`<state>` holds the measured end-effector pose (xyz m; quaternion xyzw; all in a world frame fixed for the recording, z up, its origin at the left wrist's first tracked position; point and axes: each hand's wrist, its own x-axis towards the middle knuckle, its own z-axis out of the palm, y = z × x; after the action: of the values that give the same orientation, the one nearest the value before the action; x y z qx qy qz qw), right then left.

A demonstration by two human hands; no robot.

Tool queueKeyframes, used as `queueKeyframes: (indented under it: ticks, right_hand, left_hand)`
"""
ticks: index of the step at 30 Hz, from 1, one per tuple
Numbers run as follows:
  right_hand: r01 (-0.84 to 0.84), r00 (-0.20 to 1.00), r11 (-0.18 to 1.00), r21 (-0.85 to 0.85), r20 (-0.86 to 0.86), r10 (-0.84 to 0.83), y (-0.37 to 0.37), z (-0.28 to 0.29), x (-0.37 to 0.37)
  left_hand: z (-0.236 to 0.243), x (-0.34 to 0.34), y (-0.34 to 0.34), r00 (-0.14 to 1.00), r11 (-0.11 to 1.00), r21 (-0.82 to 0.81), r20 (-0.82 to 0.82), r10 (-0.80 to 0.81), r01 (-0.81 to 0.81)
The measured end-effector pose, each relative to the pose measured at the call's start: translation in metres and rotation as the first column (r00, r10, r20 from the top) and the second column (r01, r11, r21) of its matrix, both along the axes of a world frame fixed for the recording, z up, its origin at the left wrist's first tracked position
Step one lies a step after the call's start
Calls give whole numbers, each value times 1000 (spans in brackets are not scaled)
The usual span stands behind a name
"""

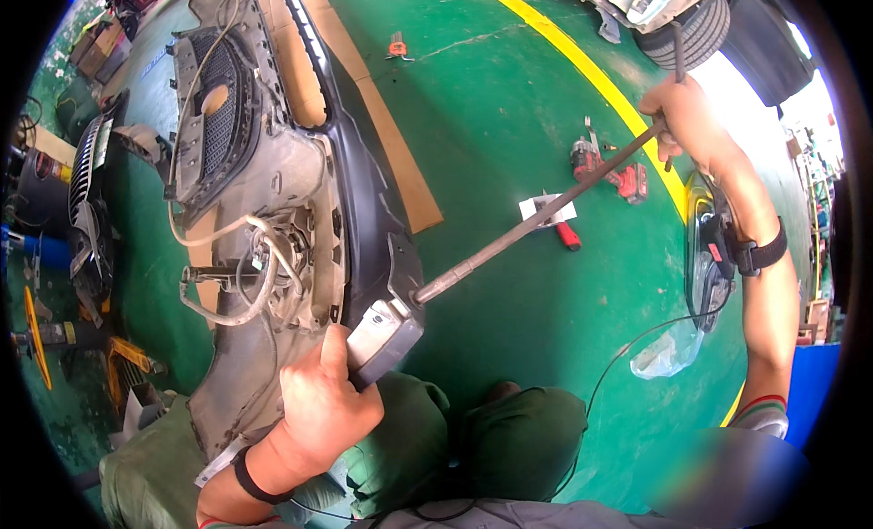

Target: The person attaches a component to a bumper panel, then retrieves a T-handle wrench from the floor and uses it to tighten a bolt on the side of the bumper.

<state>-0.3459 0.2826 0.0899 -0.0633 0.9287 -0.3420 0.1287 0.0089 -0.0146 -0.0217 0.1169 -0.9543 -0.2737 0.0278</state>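
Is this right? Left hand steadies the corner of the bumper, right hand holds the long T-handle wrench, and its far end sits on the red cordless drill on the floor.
Not quite. In the head view the long T-handle wrench ends at the bumper corner, beside the left hand, not at the red cordless drill, which lies apart on the green floor. The right hand does hold the handle end.

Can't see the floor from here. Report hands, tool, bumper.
Left hand gripping corner of grey car bumper. Right hand holding long grey T-handle wrench, tip at bumper corner. Red cordless drill lies beyond on green floor, apart.
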Motion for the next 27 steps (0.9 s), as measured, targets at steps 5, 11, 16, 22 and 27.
queueKeyframes:
  ticks: [5,11,16,22,27]
  right_hand:
    - [63,995,998,29,-79,-61,-10,2,13]
    - [-33,731,995,-98,-681,-43,-6,-44,55]
    - [50,703,995,81,-711,22,-4,-55,55]
    - [-13,783,960,278,-595,182,-3,-37,37]
    - [-58,851,886,460,-441,284,0,-27,28]
  left_hand:
    - [5,-2,0,1000,1000,-11,24,5,-5]
    - [8,-5,1,1000,1000,2,-16,-14,14]
    - [5,-8,3,998,998,-14,-21,-60,60]
    - [8,-12,4,998,998,-16,9,-55,55]
    - [12,-16,9,998,999,10,47,-52,51]
